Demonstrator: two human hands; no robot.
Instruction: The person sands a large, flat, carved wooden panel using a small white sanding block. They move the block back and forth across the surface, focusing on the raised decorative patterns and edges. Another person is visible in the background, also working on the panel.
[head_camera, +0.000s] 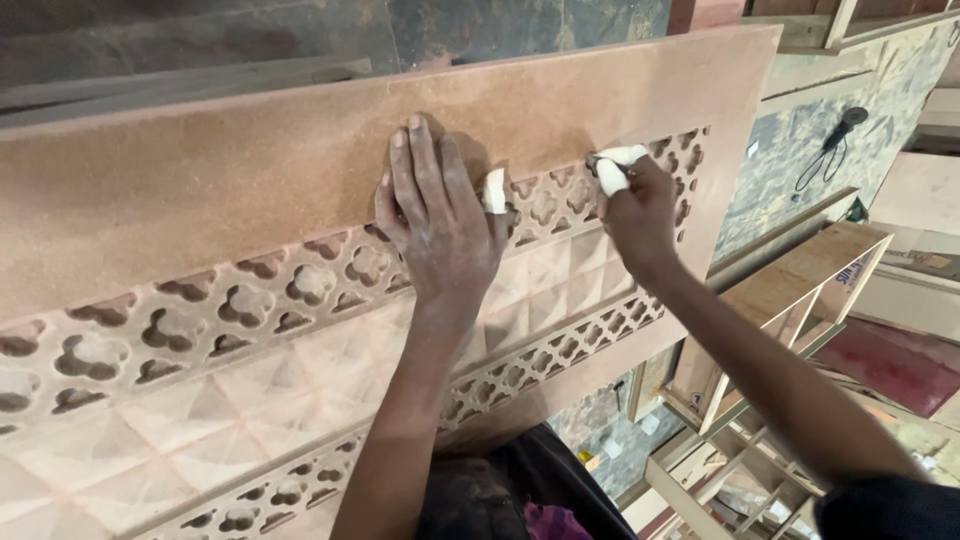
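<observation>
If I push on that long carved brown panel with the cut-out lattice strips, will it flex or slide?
The long carved brown panel looks like a rigid board, so it probably won't flop. Its lattice strip has thin webs that may chip under hard pressure. The left hand lies flat on it, likely steadying it; its dusty face may be slippery.

I see a reddish-brown carved board (250, 190) with quatrefoil fretwork bands lying flat under my left hand (435, 215), and a small folded whitish piece of sandpaper (612, 168) pinched in my right hand (635, 215) against the upper fretwork band.
</observation>
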